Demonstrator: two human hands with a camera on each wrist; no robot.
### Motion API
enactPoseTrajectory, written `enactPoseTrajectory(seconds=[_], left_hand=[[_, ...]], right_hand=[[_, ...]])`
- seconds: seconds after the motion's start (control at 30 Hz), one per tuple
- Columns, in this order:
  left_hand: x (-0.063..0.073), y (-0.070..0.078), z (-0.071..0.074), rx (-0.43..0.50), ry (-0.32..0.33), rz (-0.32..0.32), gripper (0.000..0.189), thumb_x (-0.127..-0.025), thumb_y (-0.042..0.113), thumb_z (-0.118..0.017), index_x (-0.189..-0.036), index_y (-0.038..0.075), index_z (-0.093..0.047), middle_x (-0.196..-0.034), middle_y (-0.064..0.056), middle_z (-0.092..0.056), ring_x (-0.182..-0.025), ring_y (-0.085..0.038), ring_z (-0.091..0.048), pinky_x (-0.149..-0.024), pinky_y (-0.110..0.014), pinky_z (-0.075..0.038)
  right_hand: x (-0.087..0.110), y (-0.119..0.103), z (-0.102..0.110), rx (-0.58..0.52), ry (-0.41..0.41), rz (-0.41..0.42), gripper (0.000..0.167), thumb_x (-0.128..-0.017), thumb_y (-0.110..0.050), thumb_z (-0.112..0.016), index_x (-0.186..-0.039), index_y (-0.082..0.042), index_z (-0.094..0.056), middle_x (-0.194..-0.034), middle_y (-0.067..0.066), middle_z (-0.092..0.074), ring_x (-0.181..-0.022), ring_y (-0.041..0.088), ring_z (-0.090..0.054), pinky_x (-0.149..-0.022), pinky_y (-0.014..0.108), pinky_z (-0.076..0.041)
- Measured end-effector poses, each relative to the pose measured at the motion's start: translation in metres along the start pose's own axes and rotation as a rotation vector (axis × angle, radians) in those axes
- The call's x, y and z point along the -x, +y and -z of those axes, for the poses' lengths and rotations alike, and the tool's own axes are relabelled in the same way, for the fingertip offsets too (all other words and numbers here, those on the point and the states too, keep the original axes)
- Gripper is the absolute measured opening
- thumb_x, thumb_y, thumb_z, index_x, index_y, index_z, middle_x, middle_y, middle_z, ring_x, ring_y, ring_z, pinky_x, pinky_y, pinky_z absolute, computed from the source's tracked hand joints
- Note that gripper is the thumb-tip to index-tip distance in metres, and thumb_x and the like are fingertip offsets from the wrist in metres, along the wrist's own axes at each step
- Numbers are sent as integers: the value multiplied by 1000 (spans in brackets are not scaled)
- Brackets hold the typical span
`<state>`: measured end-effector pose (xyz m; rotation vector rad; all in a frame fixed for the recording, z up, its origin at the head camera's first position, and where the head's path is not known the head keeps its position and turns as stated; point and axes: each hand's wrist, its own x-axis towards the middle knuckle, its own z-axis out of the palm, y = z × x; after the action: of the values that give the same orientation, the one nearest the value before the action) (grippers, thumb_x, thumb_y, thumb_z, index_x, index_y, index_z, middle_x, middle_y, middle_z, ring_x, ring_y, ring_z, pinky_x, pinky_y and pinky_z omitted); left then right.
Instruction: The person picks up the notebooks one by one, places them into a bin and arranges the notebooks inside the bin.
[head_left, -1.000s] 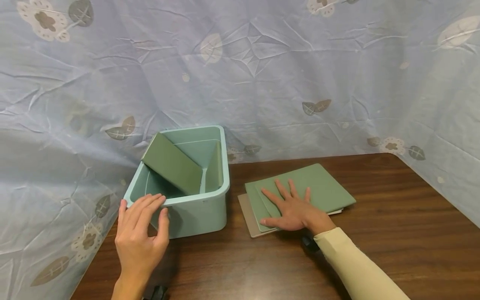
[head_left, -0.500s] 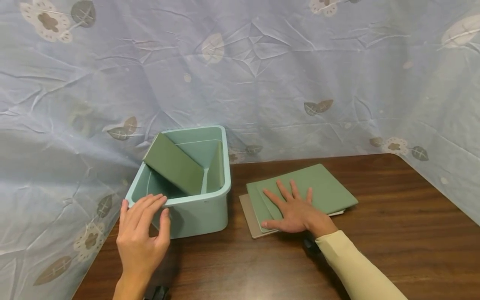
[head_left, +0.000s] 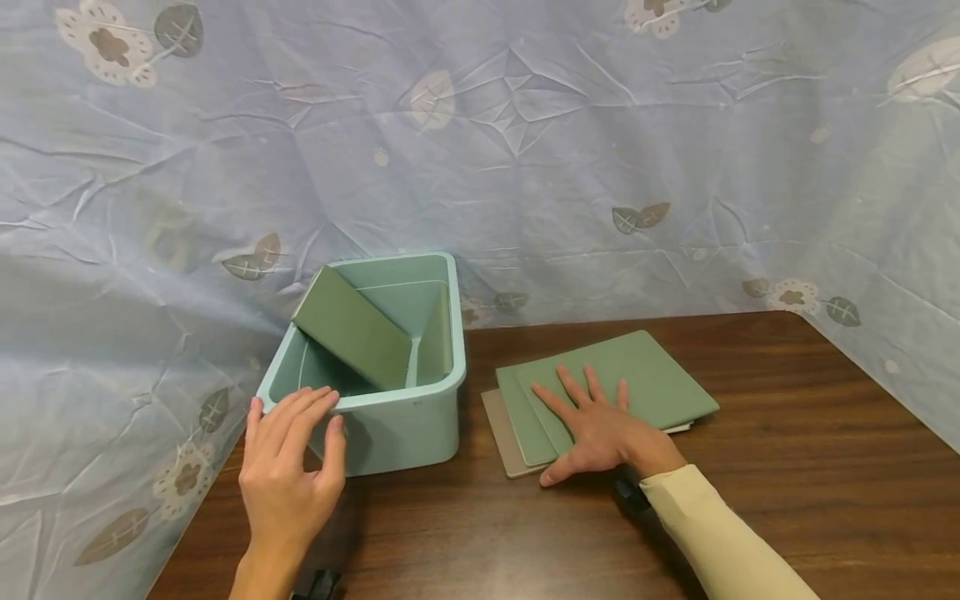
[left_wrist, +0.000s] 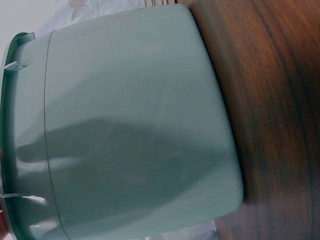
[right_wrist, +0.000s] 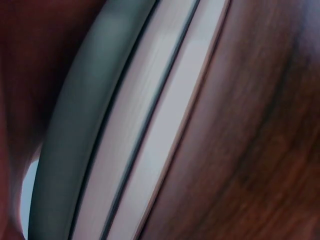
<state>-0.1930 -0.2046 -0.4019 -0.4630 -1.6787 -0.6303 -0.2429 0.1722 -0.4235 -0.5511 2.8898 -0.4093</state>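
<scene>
In the head view my left hand (head_left: 292, 475) rests its fingertips on the near left rim of a pale green plastic bin (head_left: 405, 433), thumb held apart from them. The bin's outer wall (left_wrist: 130, 120) fills much of the left wrist view. Spread flat, my right hand (head_left: 607, 429) lies on a stack of notebooks. A sage green notebook (head_left: 652, 375) is uppermost, another green cover (head_left: 517, 425) shows under it, and a beige one (head_left: 502, 433) sticks out at the lower left. The right wrist view shows their page edges (right_wrist: 135, 120) side-on.
Inside the bin a darker green book (head_left: 352, 329) leans diagonally against the left rim. Another green book (head_left: 435, 337) stands along its right wall. The brown wooden table (head_left: 465, 533) meets a floral curtain (head_left: 525, 167) at the back and sides.
My right thumb has slid down off the green covers to the stack's lower edge. The left hand keeps its place at the bin, and the whole view shifts slightly.
</scene>
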Motion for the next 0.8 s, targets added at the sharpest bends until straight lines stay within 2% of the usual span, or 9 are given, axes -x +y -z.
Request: enactPoseTrajectory(seconds=[0.4,0.63,0.8], left_hand=[[1,0,0,1,-14,8,25,-93,15,-68,-108,0,-81,-107,-18,-81,-105,-42,-72,-119,-72,-36],[0,-1,0,5,-7,4,24,-92,14,-68,-108,0,-81,-107,-18,-81,-105,-42,-72,-118,-73,-37],[1,-2,1,0,-11,8,24,-93,15,-68,-108,0,-81,-107,-18,-81,-105,-42,-72,-118,-73,-36]], right_hand=[[3,4,0,7,-19,16,129,-72,-71,-86,-172,-34,-14,-181,13,6,-164,52,12,-115,89,6],[5,5,-1,37,3,40,113,-83,-68,-79,-171,-34,-17,-181,14,1,-164,53,8,-115,89,2],[6,4,1,26,19,64,98,-89,-52,-76,-170,-32,-24,-180,15,-9,-163,56,0,-116,89,-3]])
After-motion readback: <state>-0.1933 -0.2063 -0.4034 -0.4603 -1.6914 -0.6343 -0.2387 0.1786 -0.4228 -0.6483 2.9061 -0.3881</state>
